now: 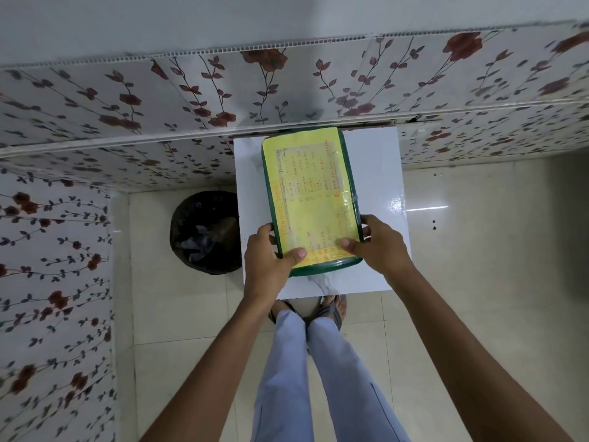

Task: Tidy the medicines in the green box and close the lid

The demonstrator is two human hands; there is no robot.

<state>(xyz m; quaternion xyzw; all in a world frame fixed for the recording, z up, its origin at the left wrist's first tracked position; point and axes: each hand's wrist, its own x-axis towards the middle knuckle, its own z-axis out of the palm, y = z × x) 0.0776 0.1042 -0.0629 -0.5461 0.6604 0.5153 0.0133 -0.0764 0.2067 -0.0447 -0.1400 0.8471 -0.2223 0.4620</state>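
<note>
On the small white table (379, 173) in front of me sits the green box (310, 199), lid on, a yellow handwritten sheet taped across its top. Going left to right: a black bin (204, 231) on the floor, then my left hand (271, 253) clasping the box's near-left corner, thumb on the lid; my right hand (376, 247) grips the near-right corner likewise. No medicines show. I judge this either the start or the final press; next I'd need to check whether the lid is seated.
</note>
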